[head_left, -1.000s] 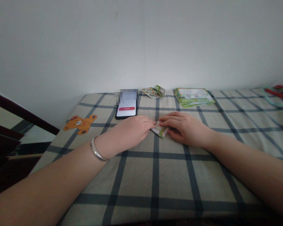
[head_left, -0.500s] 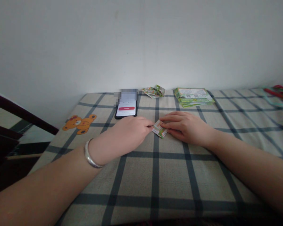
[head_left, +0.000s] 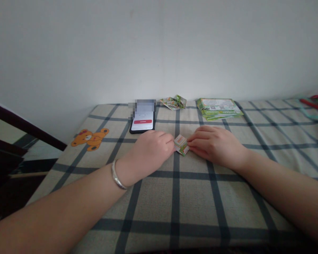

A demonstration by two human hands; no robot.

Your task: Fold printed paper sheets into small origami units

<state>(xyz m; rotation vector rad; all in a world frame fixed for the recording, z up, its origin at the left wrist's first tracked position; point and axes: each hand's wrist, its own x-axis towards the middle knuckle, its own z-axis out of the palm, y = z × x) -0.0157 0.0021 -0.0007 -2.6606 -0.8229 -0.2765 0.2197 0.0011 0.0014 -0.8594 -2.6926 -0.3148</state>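
Folded paper [head_left: 181, 144]: small, angular, printed in green and white; it lies on the cloth-covered tabletop [head_left: 153, 204] between the hands, one corner toward the person.
Left hand [head_left: 152, 150]: curled, fingers pinching the paper's left edge, though the hand itself partly hides the tips.
Right hand [head_left: 214, 144]: fingers bunched, tips gripping the right edge — holding from opposite sides likely stops so light a piece from sliding.
Bracelet [head_left: 118, 175]: smooth, silvery, rounded band around the left wrist.
Phone [head_left: 142, 118]: flat, dark-edged, lit screen upward beyond the left hand, probably placed there for easy viewing.
Printed sheets [head_left: 219, 108]: thin rectangles in a loose pile near the wall [head_left: 159, 49] — seemingly set back to leave working room.
Creased paper [head_left: 174, 102]: similar green print, pointed raised folds, between phone and sheets.
Cartoon bear [head_left: 90, 139]: flat, orange, on the checked, woven-looking cloth.
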